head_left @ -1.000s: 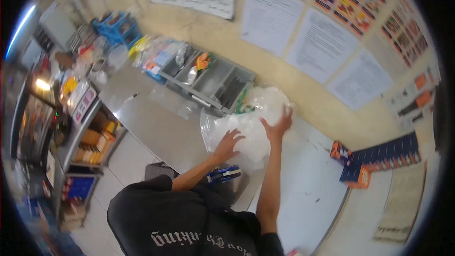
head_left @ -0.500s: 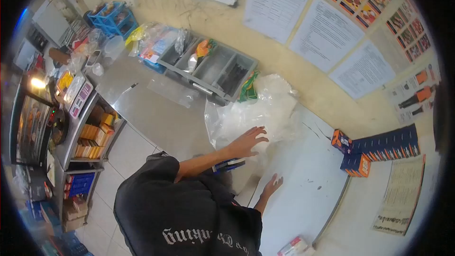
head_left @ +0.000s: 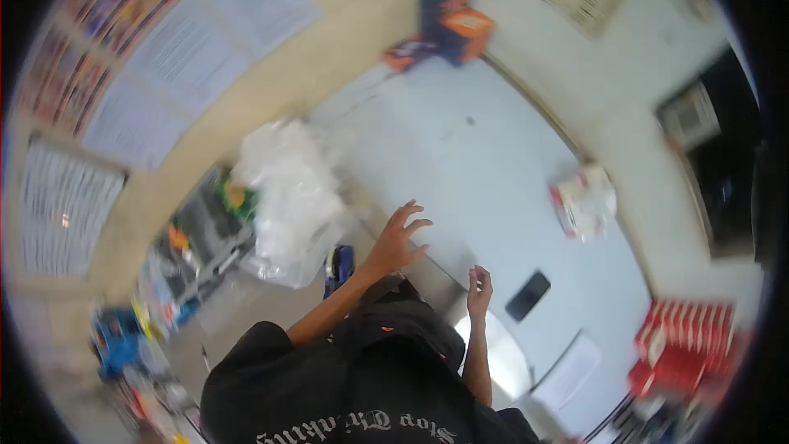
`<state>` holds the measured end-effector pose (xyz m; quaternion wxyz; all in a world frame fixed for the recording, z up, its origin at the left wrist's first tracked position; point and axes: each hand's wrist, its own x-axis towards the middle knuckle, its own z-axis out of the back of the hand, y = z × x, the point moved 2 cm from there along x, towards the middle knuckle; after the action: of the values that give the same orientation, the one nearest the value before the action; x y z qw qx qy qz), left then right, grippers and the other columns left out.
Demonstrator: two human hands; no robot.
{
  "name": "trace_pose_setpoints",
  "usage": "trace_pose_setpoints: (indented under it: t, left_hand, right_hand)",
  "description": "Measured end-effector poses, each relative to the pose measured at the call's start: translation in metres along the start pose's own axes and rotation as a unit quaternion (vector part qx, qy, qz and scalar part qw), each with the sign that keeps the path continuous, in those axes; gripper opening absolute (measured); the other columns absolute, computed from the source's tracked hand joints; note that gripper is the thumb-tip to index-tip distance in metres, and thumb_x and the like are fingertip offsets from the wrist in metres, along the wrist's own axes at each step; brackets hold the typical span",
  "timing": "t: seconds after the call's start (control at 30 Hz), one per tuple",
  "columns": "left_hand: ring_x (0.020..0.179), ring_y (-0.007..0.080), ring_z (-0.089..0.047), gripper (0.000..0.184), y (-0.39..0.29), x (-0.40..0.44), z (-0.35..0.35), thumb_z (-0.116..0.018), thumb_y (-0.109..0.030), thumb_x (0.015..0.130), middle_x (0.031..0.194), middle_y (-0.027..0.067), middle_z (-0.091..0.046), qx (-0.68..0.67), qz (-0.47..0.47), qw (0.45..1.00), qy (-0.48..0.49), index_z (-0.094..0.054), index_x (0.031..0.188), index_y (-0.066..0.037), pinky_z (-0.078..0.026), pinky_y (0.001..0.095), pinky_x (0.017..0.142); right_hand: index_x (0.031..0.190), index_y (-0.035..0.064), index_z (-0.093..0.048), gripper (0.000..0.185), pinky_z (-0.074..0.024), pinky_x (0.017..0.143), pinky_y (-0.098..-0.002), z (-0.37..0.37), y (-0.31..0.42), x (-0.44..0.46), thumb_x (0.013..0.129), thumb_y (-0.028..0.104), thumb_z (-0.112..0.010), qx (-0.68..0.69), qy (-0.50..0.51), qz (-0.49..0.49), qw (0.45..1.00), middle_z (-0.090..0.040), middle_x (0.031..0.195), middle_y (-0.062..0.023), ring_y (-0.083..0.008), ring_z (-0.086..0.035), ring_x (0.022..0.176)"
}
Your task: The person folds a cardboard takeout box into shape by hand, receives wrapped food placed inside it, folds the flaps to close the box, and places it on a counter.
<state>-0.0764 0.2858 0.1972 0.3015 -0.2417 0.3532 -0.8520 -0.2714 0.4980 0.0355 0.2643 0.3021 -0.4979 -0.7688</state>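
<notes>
My left hand hovers over the near edge of the tabletop, fingers spread and free; my right hand, fingers loosely bent and free too, is by that edge, near a black phone. White plastic bags lie heaped toward the tabletop's left edge.

A black short-sleeved shirt bears pale blackletter lettering.

A crumpled heap of white plastic bags, partly see-through at its near end, lies loosely bunched at left. At right, nearer, a dark rectangular phone lies flat and slantwise on the pale table.
</notes>
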Motion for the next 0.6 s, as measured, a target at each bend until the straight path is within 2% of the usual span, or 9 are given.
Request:
trace_pose_setpoints:
  t: [0.07, 0.13, 0.17, 0.27, 0.33, 0.43, 0.47, 0.57, 0.6]
  left_hand:
    - [0.141, 0.0352, -0.032, 0.043, -0.014, 0.023, -0.030, -0.075, -0.021, 0.080, 0.138, 0.0121, -0.046, -0.003, -0.059, 0.997, 0.045, -0.060, 0.119, -0.014, -0.031, 0.0499, 0.115]
    - [0.140, 0.0352, -0.033, 0.043, -0.026, 0.042, -0.059, -0.076, -0.020, 0.081, 0.137, 0.0118, -0.046, -0.049, -0.033, 0.993, 0.098, -0.060, 0.120, -0.013, -0.033, 0.0491, 0.114]
    - [0.140, 0.0352, -0.033, 0.043, -0.037, 0.052, -0.072, -0.076, -0.020, 0.081, 0.137, 0.0118, -0.046, -0.057, -0.055, 0.989, 0.125, -0.060, 0.120, -0.013, -0.033, 0.0491, 0.114]
    - [0.138, 0.0343, -0.035, 0.042, -0.058, 0.074, -0.117, -0.076, -0.018, 0.081, 0.138, 0.0121, -0.045, -0.114, -0.095, 0.971, 0.189, -0.061, 0.120, -0.013, -0.035, 0.0472, 0.113]
    - [0.135, 0.0333, -0.040, 0.044, -0.065, 0.084, -0.149, -0.078, -0.015, 0.079, 0.136, 0.0130, -0.047, -0.129, -0.130, 0.968, 0.172, -0.062, 0.120, -0.012, -0.037, 0.0450, 0.111]
    - [0.130, 0.0324, -0.045, 0.042, -0.089, 0.097, -0.188, -0.078, -0.011, 0.080, 0.133, 0.0138, -0.049, -0.162, -0.152, 0.951, 0.214, -0.062, 0.119, -0.009, -0.038, 0.0421, 0.108]
    - [0.129, 0.0321, -0.046, 0.041, -0.096, 0.097, -0.200, -0.077, -0.011, 0.081, 0.132, 0.0140, -0.050, -0.159, -0.157, 0.950, 0.220, -0.062, 0.119, -0.008, -0.039, 0.0415, 0.108]
    - [0.128, 0.0294, -0.047, 0.039, -0.104, 0.105, -0.206, -0.074, -0.012, 0.085, 0.132, 0.0125, -0.050, -0.157, -0.163, 0.936, 0.269, -0.061, 0.121, -0.009, -0.040, 0.0437, 0.106]
    - [0.128, 0.0278, -0.047, 0.039, -0.115, 0.101, -0.204, -0.073, -0.014, 0.087, 0.132, 0.0113, -0.050, -0.161, -0.119, 0.937, 0.285, -0.060, 0.123, -0.009, -0.041, 0.0448, 0.104]
  right_hand:
    - [0.118, 0.0034, -0.062, 0.032, -0.0493, 0.079, -0.0344, 0.027, -0.009, -0.028, 0.099, 0.029, -0.059, 0.033, -0.081, -0.005, 0.996, -0.070, 0.104, -0.0111, -0.0197, -0.064, 0.097]
    - [0.113, 0.0043, -0.063, 0.025, -0.0496, 0.078, -0.0308, 0.051, -0.025, -0.070, 0.100, 0.025, -0.060, 0.016, -0.103, -0.072, 0.992, -0.070, 0.097, -0.0051, -0.0139, -0.065, 0.091]
    - [0.111, 0.0045, -0.064, 0.023, -0.0503, 0.074, -0.0297, 0.063, -0.044, -0.091, 0.099, 0.024, -0.061, 0.010, -0.129, -0.075, 0.989, -0.070, 0.092, -0.0048, -0.0131, -0.066, 0.086]
    - [0.109, 0.0033, -0.064, 0.020, -0.0508, 0.071, -0.0289, 0.097, -0.054, -0.156, 0.099, 0.020, -0.060, 0.017, -0.179, -0.097, 0.979, -0.071, 0.091, -0.0058, -0.0142, -0.067, 0.084]
    - [0.108, 0.0040, -0.065, 0.017, -0.0519, 0.072, -0.0309, 0.110, -0.077, -0.201, 0.098, 0.016, -0.060, 0.012, -0.236, -0.125, 0.964, -0.071, 0.091, -0.0067, -0.0147, -0.066, 0.080]
    - [0.108, 0.0030, -0.066, 0.017, -0.0539, 0.070, -0.0298, 0.128, -0.099, -0.247, 0.097, 0.015, -0.060, 0.000, -0.327, -0.153, 0.933, -0.070, 0.090, -0.0079, -0.0145, -0.066, 0.079]
    - [0.110, 0.0022, -0.066, 0.018, -0.0541, 0.069, -0.0292, 0.135, -0.099, -0.257, 0.097, 0.014, -0.061, 0.019, -0.348, -0.190, 0.918, -0.070, 0.091, -0.0087, -0.0150, -0.066, 0.080]
    - [0.111, 0.0005, -0.065, 0.021, -0.0541, 0.070, -0.0298, 0.138, -0.091, -0.256, 0.096, 0.015, -0.062, 0.076, -0.420, -0.169, 0.889, -0.070, 0.092, -0.0097, -0.0157, -0.067, 0.081]
    - [0.109, 0.0007, -0.066, 0.020, -0.0541, 0.070, -0.0300, 0.145, -0.084, -0.256, 0.095, 0.015, -0.063, 0.076, -0.386, -0.185, 0.901, -0.071, 0.092, -0.0098, -0.0157, -0.067, 0.079]
